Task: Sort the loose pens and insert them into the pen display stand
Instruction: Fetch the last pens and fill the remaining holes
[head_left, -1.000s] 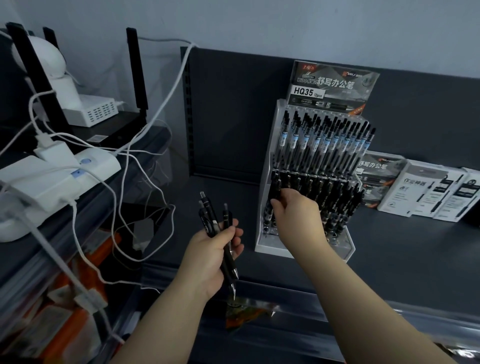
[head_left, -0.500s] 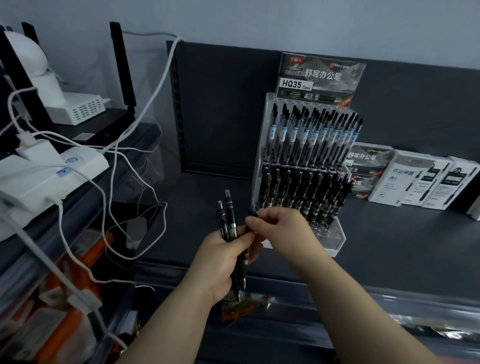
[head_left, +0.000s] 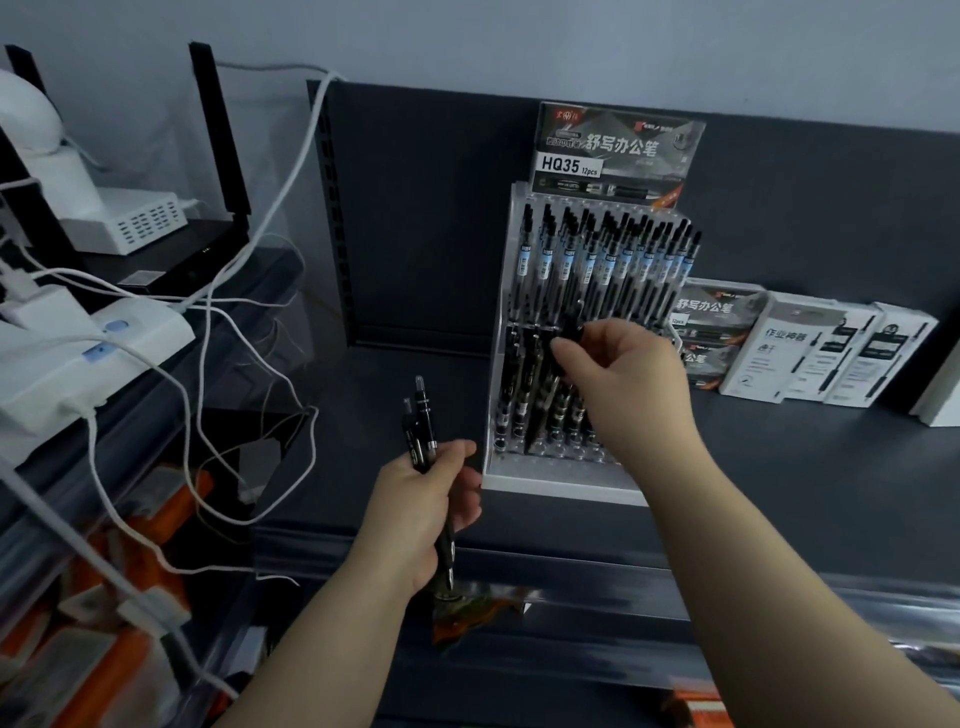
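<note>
On the left rack, a white power strip (head_left: 93, 353) trailing white cables is seen, with a black router (head_left: 208, 249) behind it. Near the middle, a small bundle of black pens (head_left: 422, 426) is held upright in the left hand (head_left: 421, 514), the grip closed round the barrels. Just to the right, the clear pen display stand (head_left: 561, 483) is set on the dark shelf (head_left: 805, 467), both its rows filled with pens. A single black pen (head_left: 571, 326) is pinched in the grip of the right hand (head_left: 623, 384), in front of the stand's lower row; whether it sits in a slot cannot be told. White pen boxes (head_left: 800, 353) are ranged at the far right.
</note>
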